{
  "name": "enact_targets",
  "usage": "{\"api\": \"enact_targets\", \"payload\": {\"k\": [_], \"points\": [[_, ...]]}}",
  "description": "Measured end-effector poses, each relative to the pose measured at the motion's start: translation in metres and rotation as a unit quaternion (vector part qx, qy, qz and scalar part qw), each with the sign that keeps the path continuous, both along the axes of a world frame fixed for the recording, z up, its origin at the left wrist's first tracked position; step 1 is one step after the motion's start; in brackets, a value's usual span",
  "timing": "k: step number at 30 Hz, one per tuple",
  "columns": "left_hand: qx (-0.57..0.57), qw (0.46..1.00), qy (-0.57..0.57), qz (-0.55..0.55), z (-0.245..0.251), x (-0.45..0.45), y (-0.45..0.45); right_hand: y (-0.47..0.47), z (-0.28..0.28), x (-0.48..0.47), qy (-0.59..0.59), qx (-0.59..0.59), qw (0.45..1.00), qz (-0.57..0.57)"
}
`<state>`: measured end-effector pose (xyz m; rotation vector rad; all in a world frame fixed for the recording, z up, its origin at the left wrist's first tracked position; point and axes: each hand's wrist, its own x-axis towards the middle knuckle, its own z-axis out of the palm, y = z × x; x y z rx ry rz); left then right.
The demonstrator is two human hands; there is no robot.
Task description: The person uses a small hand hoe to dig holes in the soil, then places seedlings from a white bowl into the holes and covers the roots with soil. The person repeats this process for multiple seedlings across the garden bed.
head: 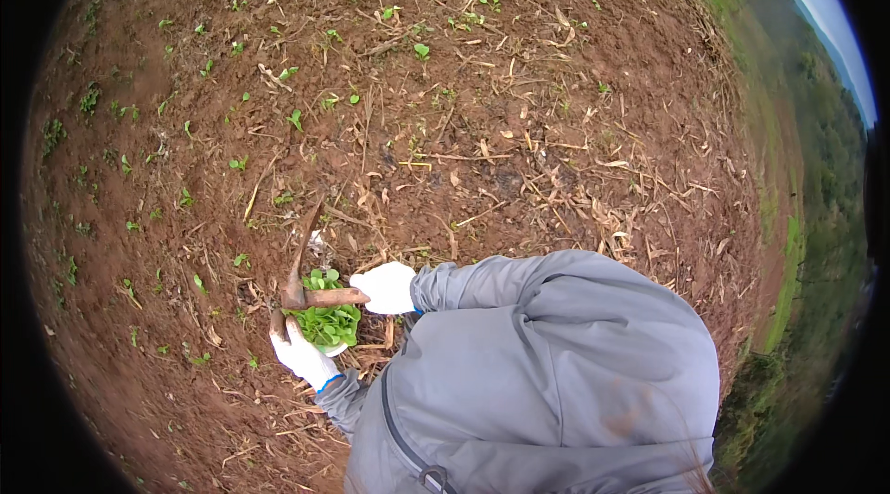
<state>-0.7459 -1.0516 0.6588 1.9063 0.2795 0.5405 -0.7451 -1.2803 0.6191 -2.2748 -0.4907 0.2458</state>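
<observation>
My right hand (384, 287), in a white knit glove, is closed round the wooden handle of a hoe (295, 294). The rusty metal blade of the hoe points up and away in the picture. My left hand (302, 353), also gloved, has soil-stained fingertips and lies at the near side of a bunch of green leafy seedlings (330, 327). A pale rim of what seems to be a container shows under the leaves. The hoe handle crosses over the seedlings. Whether the left fingers grip the container is not clear.
Reddish-brown soil (208, 244) slopes around me, strewn with dry stalks and husks (615, 226). Small green plants (295, 120) stand scattered in it, mostly ahead and to the left. Grass and trees (827, 167) lie beyond the field's right edge.
</observation>
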Motion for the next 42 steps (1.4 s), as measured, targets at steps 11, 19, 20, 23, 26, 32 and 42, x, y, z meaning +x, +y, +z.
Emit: {"api": "enact_targets", "payload": {"k": [11, 19, 20, 23, 26, 32, 42], "points": [[-0.134, 0.978, 0.045, -0.15, -0.005, 0.0, 0.01, -0.001, 0.008, -0.003, 0.018, 0.011, 1.0, 0.016], [-0.229, 0.946, 0.054, -0.224, 0.004, -0.008, -0.011, -0.004, 0.011, -0.007, 0.019, -0.001, 0.999, 0.045], [-0.225, 0.949, 0.058, -0.214, 0.006, -0.009, -0.011, -0.003, 0.009, -0.007, 0.018, -0.002, 0.999, 0.04], [-0.211, 0.958, 0.081, -0.177, 0.005, -0.01, -0.01, -0.002, 0.004, -0.006, 0.011, -0.001, 0.999, 0.032], [-0.213, 0.961, 0.083, -0.158, -0.002, -0.01, -0.01, -0.001, 0.001, -0.006, 0.005, -0.003, 0.999, 0.034], [-0.274, 0.954, 0.079, -0.095, -0.012, -0.012, -0.011, -0.001, -0.003, -0.004, 0.001, -0.002, 0.999, 0.04], [-0.332, 0.938, 0.052, -0.088, -0.028, -0.012, -0.006, -0.001, -0.009, 0.0, -0.064, -0.021, 0.997, 0.036]]}}
